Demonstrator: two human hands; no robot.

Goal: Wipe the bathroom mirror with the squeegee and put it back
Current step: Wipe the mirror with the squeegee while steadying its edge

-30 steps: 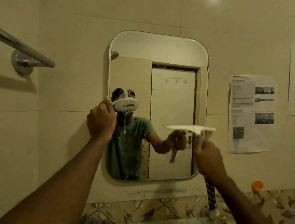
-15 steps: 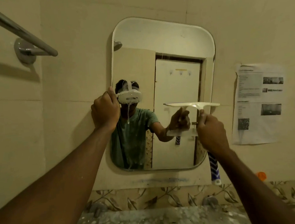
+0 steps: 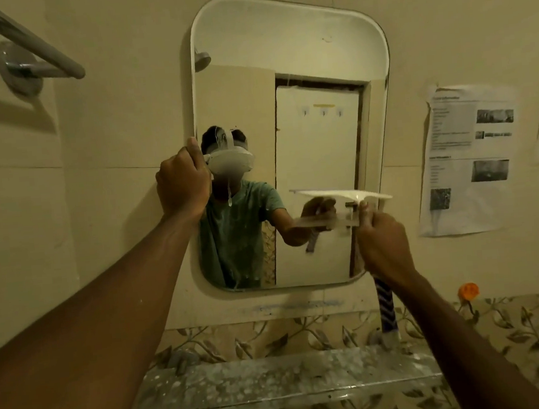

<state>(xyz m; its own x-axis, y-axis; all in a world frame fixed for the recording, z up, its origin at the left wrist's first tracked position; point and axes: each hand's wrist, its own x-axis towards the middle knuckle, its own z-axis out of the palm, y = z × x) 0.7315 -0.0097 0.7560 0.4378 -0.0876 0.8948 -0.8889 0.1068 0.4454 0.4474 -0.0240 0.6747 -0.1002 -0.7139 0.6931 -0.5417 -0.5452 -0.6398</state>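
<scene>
A rounded rectangular mirror (image 3: 314,55) hangs on the tiled wall ahead. My left hand (image 3: 182,179) grips the mirror's left edge at mid height, fingers curled round it. My right hand (image 3: 384,243) holds the squeegee's handle, whose blue-and-white striped end (image 3: 385,305) sticks out below my wrist. The white squeegee blade (image 3: 341,194) lies level against the glass in the right half, near mid height. A streak of liquid runs down the glass left of centre.
A metal towel bar (image 3: 26,39) juts from the wall at upper left. Printed paper sheets (image 3: 467,156) are stuck to the wall right of the mirror. A glass shelf (image 3: 276,384) spans below the mirror. A small orange hook (image 3: 468,292) sits at lower right.
The squeegee blade has moved up the right side of the glass over the last second. My left hand has kept its grip on the mirror's left edge. The view tilted downward.
</scene>
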